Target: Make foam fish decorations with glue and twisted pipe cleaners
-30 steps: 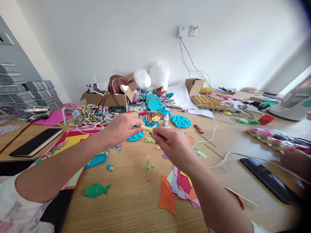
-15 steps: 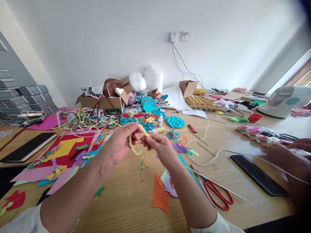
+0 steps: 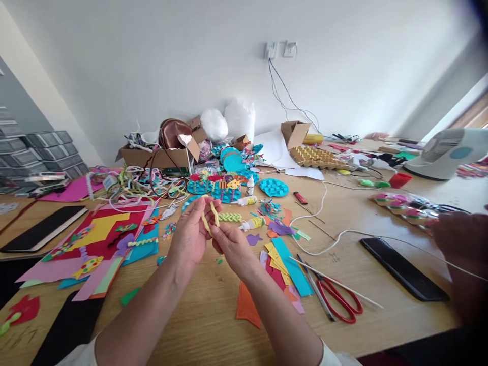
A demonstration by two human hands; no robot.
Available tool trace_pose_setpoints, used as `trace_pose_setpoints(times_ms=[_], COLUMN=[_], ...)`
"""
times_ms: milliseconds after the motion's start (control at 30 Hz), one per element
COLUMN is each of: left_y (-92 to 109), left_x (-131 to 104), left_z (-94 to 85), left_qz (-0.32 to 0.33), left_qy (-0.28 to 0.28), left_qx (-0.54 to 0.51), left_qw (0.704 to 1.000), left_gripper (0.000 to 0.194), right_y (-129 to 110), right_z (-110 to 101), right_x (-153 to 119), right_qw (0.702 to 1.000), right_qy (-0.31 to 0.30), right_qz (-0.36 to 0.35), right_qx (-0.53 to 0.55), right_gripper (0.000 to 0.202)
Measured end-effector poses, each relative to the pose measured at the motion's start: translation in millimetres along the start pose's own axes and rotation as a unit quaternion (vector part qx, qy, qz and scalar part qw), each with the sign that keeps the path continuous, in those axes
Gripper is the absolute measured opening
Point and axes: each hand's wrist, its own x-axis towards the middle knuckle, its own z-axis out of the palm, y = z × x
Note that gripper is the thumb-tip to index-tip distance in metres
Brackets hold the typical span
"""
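A pale yellow strand of thick yarn (image 3: 206, 223) is bent into a narrow loop between my two hands above the desk. My left hand (image 3: 189, 229) pinches it near the top, fingers closed. The fingers of my right hand (image 3: 232, 247) are closed on its lower part, close beside the left hand. Just beyond them lie a yellow-green braided piece (image 3: 230, 217) and a glue bottle (image 3: 256, 222) on its side. A purple paper fish (image 3: 253, 239) rests right of my right hand.
Red-handled scissors (image 3: 339, 300), a thin stick (image 3: 343, 284) and a black phone (image 3: 404, 269) lie at right, near another person's hand (image 3: 457, 239). Coloured paper sheets (image 3: 102, 234) and a black notebook (image 3: 43, 229) are left. Blue egg-tray pieces (image 3: 273, 187) and a cardboard box (image 3: 152, 158) stand behind.
Both hands have come lower and closer together. The yarn, earlier stretched with a loose curling end hanging, now forms a loop. The braided piece and a second glue bottle have come into sight.
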Motion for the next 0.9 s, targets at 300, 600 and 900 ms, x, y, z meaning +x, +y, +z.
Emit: trace_pose_setpoints(times_ms=[300,600,900], left_y=[4,9,15], left_x=[4,7,0], left_z=[-4.3,-0.5,3.3], left_qz=[0.026,0.107,0.183], left_qy=[0.004,-0.002,-0.007], left_qx=[-0.045,-0.061,0.011], left_qw=[0.999,0.992,0.983], left_gripper=[0.016,0.015,0.017], right_y=[12,10,9], right_z=[23,31,36], right_x=[-17,-24,-29], right_qw=[0.997,0.962,0.936], right_qy=[0.055,0.055,0.033], right_qz=[0.022,0.057,0.098], right_qx=[0.055,0.262,0.336], right_gripper=[0.042,0.041,0.034])
